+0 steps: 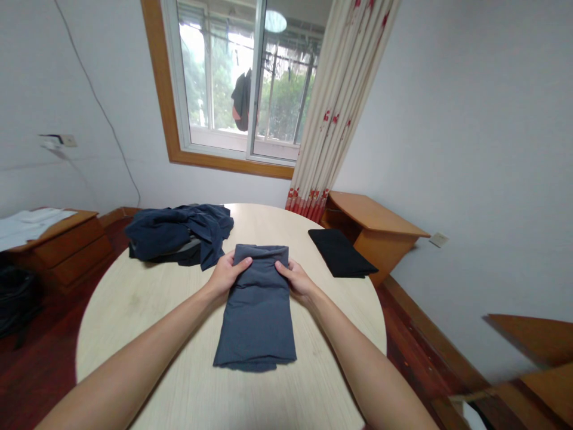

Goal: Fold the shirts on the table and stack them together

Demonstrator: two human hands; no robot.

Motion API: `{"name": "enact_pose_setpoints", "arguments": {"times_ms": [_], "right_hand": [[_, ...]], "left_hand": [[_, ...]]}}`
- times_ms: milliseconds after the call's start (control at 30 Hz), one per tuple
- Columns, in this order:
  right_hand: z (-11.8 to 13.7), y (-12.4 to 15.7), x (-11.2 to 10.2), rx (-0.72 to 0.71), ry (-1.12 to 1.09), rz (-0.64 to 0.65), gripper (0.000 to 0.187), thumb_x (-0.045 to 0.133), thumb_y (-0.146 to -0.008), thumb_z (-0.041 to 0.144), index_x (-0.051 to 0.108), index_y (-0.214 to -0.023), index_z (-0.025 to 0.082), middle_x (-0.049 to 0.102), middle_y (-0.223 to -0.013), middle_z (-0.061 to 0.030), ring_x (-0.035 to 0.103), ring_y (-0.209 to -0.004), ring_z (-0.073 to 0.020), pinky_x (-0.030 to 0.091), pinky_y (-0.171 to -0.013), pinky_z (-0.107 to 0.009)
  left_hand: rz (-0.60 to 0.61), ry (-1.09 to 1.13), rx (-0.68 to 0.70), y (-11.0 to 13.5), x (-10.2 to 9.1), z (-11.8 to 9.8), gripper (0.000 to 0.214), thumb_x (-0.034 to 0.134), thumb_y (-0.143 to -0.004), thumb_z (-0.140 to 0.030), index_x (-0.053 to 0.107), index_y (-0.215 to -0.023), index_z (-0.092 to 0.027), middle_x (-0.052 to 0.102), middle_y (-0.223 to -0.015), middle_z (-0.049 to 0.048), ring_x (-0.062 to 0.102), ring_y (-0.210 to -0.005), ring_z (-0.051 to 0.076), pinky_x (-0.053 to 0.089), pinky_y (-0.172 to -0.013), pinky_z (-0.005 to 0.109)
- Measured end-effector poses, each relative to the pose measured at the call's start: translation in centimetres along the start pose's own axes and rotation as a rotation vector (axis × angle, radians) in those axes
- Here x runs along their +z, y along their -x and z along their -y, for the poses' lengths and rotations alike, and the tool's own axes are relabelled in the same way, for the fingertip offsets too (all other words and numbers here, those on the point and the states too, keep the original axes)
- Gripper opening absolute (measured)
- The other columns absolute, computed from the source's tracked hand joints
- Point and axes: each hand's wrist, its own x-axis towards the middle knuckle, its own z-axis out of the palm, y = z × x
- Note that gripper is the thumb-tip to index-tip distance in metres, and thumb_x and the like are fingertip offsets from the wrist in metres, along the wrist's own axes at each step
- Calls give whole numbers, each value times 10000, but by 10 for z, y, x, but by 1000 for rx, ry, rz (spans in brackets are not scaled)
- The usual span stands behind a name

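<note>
Forearms [147,358] over the counter [120,298], my left fingers [243,264] and right fingers [282,269] pinch the grey cloth [257,328], best held evenly taut.

bright, even | daylight through window [256,77] | oval glare on pane [286,83] | soft shadows | edges stretched, lower-right blurred

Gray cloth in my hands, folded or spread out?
Folded: the gray cloth forms a narrow panel, layered edges at its near end; left hand and right hand hold its far end.
</note>
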Motion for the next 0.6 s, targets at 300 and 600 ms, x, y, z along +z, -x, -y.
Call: {"name": "enact_pose_setpoints", "arguments": {"times_ms": [300, 600], "right_hand": [[73, 13, -20, -276, 159, -122, 511, 894, -596, 475, 721, -991, 201, 759, -1058, -67, 704, -959, -257, 530, -957, -434], [198, 12, -124, -429, 642, -448, 542, 743, -733, 610, 724, -1053, 172, 762, -970, -133, 724, -882, -284, 542, -848, -445]], "left_hand": [[93, -93, -36, -2, -7, 19, 786, 804, -653, -649, 572, -1256, -202, 641, -1298, 165, 691, -999, 245, 547, -812, 346], [171, -258, -72, -5, -14, 41, 661, 757, -703, -646, 640, -1128, -153, 687, -1179, 174, 685, -930, 226, 507, -907, 418]]}}
